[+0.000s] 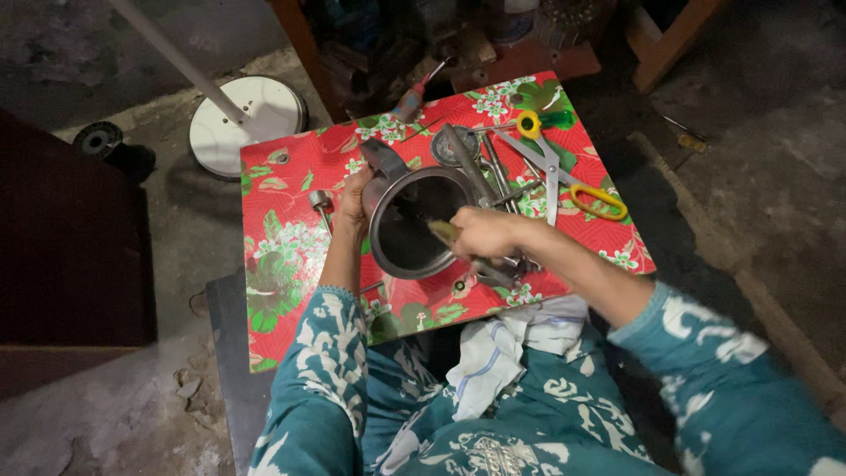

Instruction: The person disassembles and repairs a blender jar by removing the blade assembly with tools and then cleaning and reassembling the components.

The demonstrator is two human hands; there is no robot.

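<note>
Metal pot: a round steel pot (414, 231) is sitting tilted near the middle of the tabletop (282, 264), its dark mouth facing up toward the camera.
Left hand: the left hand (354, 201) is gripping the pot's far-left rim, fingers curled over the edge.
Right hand: the right hand (483, 234) is closing around a thin tool (443, 231) whose tip is reaching over the pot's right rim; the tool's kind is too blurred to tell.
Near the pot: a flat metal bar (467, 161) is lying just beyond the rim, with a small round metal disc (451, 145) beside it and other loose metal parts crowding the pot's right side.
Scissors: scissors with yellow handles (564, 172) are lying open toward the tabletop's right edge, apart from the pot.
Left side: a small metal knob (321, 201) is standing just left of the left hand; beyond it the red floral cover is running bare to the left edge.
Near edge: a white cloth (502, 348) is resting on the person's lap, just below the tabletop's near edge.
Floor: a white round stand base (247, 119) is sitting off the far-left corner.
</note>
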